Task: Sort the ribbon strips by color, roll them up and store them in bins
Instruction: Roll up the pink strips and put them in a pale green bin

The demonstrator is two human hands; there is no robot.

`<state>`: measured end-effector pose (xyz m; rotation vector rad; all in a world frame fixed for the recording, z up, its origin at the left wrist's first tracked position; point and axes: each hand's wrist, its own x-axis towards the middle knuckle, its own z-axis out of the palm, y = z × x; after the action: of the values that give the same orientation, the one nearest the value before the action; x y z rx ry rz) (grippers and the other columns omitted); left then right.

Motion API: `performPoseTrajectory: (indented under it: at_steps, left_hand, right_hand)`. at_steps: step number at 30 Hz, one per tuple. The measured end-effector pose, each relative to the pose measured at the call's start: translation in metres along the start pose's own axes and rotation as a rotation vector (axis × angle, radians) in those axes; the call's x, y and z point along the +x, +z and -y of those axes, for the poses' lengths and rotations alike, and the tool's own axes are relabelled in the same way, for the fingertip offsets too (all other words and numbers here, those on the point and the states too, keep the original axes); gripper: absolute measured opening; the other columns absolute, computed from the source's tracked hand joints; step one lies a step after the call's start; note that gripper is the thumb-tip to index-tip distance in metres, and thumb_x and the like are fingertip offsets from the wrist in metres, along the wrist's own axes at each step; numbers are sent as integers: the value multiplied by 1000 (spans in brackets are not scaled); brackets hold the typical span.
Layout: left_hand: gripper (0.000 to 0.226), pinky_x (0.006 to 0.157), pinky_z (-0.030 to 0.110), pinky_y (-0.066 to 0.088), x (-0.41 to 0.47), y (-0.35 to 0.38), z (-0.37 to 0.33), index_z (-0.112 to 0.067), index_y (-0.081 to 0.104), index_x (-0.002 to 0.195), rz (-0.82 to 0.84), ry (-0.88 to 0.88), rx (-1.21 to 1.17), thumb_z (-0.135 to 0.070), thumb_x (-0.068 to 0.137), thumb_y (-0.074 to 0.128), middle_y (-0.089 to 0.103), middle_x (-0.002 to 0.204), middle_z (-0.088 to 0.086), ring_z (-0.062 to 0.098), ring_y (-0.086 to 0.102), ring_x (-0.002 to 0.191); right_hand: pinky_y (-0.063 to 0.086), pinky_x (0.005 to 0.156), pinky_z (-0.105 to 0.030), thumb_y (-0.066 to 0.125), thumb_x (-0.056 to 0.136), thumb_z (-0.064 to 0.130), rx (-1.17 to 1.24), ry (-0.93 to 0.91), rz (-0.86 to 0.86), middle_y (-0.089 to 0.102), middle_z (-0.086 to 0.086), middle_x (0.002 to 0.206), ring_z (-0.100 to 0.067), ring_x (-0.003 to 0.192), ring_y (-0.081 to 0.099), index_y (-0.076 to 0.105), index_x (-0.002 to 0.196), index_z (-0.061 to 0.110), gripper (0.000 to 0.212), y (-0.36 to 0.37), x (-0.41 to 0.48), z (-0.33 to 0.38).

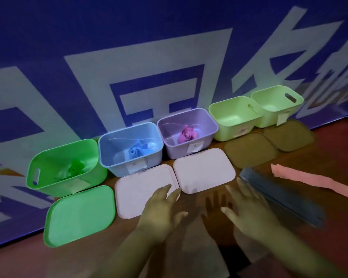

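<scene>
Wood under my hands: the tabletop (333,243) carries everything; both hands hover low over it.
Right hand (247,209): fingers spread and slack, gripping nothing. Its fingertips reach the far-left end of the slate-blue strip (279,197); touching or just above, I cannot tell.
Left hand (161,205): also spread and empty, well apart from the strip with my right hand between, fingertips over the edge of a pale pink lid (133,197).
Slate-blue strip: flat, unrolled, blurred. Its long axis runs diagonally, from the end at my right fingertips back toward me and rightward.
Nearer hand: the right, plainly. I judge it should pin that end and start the roll along the axis, the left coming across to help.
Pink strip (313,181): just beyond the slate-blue strip, roughly parallel, lying flat.
Filled bins: behind and left of the strip stand the purple bin (175,151), blue bin (117,167) and green bin (54,155), each holding a roll of its colour.
Likely targets: the nearer pale green bin (227,133) and farther pale green bin (269,119), straight behind the strip, look unfilled.
</scene>
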<state>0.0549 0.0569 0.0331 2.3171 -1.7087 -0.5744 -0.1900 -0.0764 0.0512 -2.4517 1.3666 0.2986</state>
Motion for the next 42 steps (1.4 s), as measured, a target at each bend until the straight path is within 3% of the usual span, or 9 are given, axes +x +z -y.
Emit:
performPoseTrajectory:
  at_steps: [6, 10, 14, 18, 25, 30, 35, 38, 42]
  left_hand:
    - [73, 120, 34, 23, 18, 39, -55, -43, 20, 150, 60, 71, -28, -67, 87, 47, 20, 161, -10, 16, 21, 146]
    - [73, 118, 31, 21, 56, 67, -102, -42, 21, 151, 69, 59, -26, -66, 88, 47, 21, 161, -6, 18, 24, 145]
    - [73, 118, 30, 22, 101, 98, -153, -38, 28, 151, 72, 43, -77, -64, 87, 52, 28, 159, 0, 20, 26, 145]
    - [71, 118, 31, 24, 140, 117, -199, -36, 30, 150, 104, 33, -91, -60, 87, 53, 29, 157, -3, 19, 26, 144]
    - [69, 112, 30, 29, 197, 140, -246, -34, 36, 148, 136, 82, -46, -59, 86, 52, 34, 154, -6, 20, 34, 140]
    - [66, 109, 35, 34, 248, 162, -272, -42, 32, 147, 161, 101, -1, -64, 85, 39, 33, 151, -11, 18, 35, 134]
    - [61, 105, 37, 37, 278, 175, -280, -44, 34, 144, 190, 112, 76, -58, 87, 46, 35, 151, -5, 23, 38, 131]
    - [57, 102, 38, 40, 287, 181, -273, -43, 43, 140, 196, 94, 90, -59, 85, 47, 38, 149, -1, 26, 42, 129]
    - [58, 104, 39, 38, 292, 187, -265, -41, 48, 138, 206, 89, 86, -63, 85, 41, 37, 151, 0, 26, 40, 133]
  right_hand:
    - [21, 119, -43, 40, 88, 71, 6, 91, 46, 2, -3, 166, -27, 152, 9, 14, 153, 38, 78, 12, -11, -86]
    - [17, 121, -42, 43, 90, 67, 65, 110, 81, -1, -4, 166, -28, 152, 5, 14, 155, 35, 79, 6, 13, -146]
    - [18, 120, -38, 47, 88, 65, 72, 94, 55, 9, -4, 165, -26, 151, 14, 22, 154, 34, 77, -4, 45, -205]
    - [19, 120, -38, 48, 91, 59, 101, 89, 104, 7, -2, 166, -26, 150, 14, 22, 154, 32, 73, -16, 72, -253]
    - [34, 111, -36, 49, 85, 53, 63, 5, 103, 28, -11, 160, -29, 145, 31, 39, 147, 25, 69, -23, 114, -296]
    - [31, 113, -33, 48, 89, 45, 158, -4, 172, 26, -4, 160, -26, 142, 32, 31, 149, 34, 64, -21, 155, -327]
    - [39, 108, -33, 45, 91, 40, 171, -63, 160, 41, -2, 151, -25, 133, 43, 48, 138, 36, 47, -10, 189, -338]
    - [53, 87, -32, 55, 86, 38, 167, -108, 46, 60, 1, 127, -24, 109, 57, 64, 119, 35, 34, 0, 203, -344]
    - [51, 66, -32, 65, 78, 31, 216, -240, -62, 60, 1, 95, -23, 83, 57, 66, 85, 26, 8, -3, 216, -352]
